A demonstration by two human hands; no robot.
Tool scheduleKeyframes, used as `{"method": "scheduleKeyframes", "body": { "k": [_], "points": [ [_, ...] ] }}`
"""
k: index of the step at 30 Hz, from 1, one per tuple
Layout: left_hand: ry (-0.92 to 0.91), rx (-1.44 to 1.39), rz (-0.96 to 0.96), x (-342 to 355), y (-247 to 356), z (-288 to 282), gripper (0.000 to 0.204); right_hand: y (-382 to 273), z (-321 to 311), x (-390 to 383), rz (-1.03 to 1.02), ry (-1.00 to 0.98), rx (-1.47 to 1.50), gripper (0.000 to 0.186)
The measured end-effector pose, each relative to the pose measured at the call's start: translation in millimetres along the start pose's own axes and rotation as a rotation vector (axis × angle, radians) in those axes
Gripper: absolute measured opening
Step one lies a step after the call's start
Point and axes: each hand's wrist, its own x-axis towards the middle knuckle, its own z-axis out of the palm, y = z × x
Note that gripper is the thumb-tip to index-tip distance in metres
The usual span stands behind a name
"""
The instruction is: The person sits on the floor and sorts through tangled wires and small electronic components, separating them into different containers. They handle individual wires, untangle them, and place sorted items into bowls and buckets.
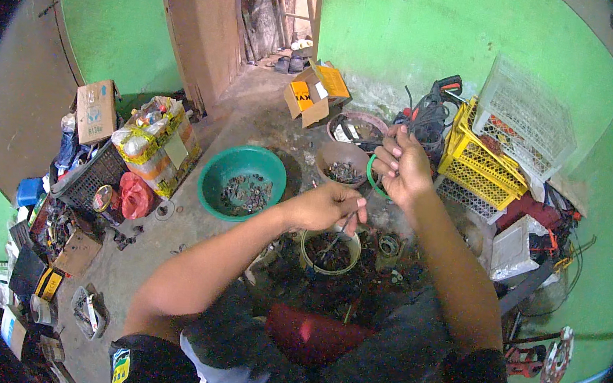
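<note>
My left hand [331, 207] is closed, its fingertips pinched together above a pale round tub [305, 254] of small dark parts. A thin metallic piece [330, 242] slants between those fingers and the tub; whether the fingers grip it is unclear. Higher and to the right, my right hand [406, 166] is raised with curled fingers. Beside its fingers shows the arc of a green ring [371, 176], partly covered by the hand; I cannot tell if it is held. Just beyond the hands stands a brownish bowl [331, 154] with small parts inside.
A green basin [206, 187] with small metal parts sits left of my hands. Farther off are a pink basin [359, 117] and an open cardboard box [313, 109]. Yellow crates [478, 161] stand at right; bags, boxes and a dark crate [86, 179] crowd the left.
</note>
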Motion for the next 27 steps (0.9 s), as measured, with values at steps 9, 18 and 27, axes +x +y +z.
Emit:
{"method": "scheduleKeyframes", "body": {
  "k": [9,18,27],
  "points": [
    [0.197,0.157,0.102,-22,9,-32,0.035,-15,-16,-3,-0.336,0.010,-1.382,0.036],
    [0.347,-0.518,-0.233,-22,4,-56,0.066,-3,-14,-33,-0.444,-0.268,-1.575,0.026],
    [0.529,-0.568,-0.165,-15,16,-51,0.041,6,-26,-33,-0.515,-0.401,-1.590,0.019]
  ]
}}
